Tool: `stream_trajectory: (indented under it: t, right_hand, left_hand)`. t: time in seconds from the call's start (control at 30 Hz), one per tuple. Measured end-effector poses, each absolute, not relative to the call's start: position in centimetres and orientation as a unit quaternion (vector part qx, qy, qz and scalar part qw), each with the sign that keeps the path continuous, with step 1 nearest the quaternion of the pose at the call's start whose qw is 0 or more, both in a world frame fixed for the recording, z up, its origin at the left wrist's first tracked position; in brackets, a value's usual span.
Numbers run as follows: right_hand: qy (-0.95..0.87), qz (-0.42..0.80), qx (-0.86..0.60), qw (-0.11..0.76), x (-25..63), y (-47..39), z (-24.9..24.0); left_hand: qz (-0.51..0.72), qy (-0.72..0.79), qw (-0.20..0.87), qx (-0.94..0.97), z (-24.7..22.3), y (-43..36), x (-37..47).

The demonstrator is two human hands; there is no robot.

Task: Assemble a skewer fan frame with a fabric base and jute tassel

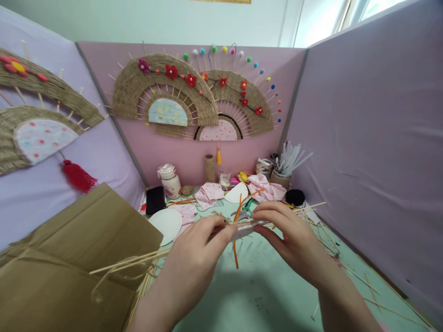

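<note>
Over the middle of the table, my left hand [195, 258] pinches the left end of a small fabric-covered fan base [243, 229], seen almost edge-on. My right hand [294, 237] has its thumb and fingers closed on the right end. Thin wooden sticks [129, 262] stick out to the left past my left hand, with loose twine beside them; others reach out past my right hand. A fuzzy orange pipe cleaner [236, 256] crosses the piece, its ends hanging below and rising above. The fingertips hide part of the twine along the upper edge.
Behind my hands lie a green-handled cutting tool [247, 207], spotted pink cloth [209, 194] and a white disc [166, 226]. Folded cardboard [79, 240] fills the left. Loose sticks [360, 279] lie at right. Finished twine fans [166, 69] hang on the pink panel.
</note>
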State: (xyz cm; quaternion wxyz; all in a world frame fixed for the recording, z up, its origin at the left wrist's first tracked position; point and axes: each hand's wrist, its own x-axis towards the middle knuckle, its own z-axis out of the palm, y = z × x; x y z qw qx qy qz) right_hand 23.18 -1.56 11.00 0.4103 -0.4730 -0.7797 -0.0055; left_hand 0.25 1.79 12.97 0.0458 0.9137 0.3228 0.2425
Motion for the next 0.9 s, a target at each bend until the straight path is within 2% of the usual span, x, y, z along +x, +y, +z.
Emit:
stream_trajectory:
  t: [0.2,0.37,0.73,0.9]
  right_hand:
    - [-0.759,-0.017,-0.496,0.422,22.5,-2.2,10.5]
    - [-0.759,-0.015,-0.496,0.422,22.0,-2.1,10.9]
    - [-0.784,0.044,-0.516,0.342,21.2,-0.7,13.4]
    - [-0.792,0.037,-0.494,0.357,21.3,-0.3,13.0]
  left_hand:
    - [0.249,0.347,0.091,0.900,13.1,1.5,0.3]
    - [0.237,0.330,0.048,0.913,12.7,1.6,-0.1]
    - [0.289,0.297,-0.002,0.910,12.7,2.7,-1.0]
    - [0.279,0.324,0.046,0.903,12.9,2.7,-1.2]
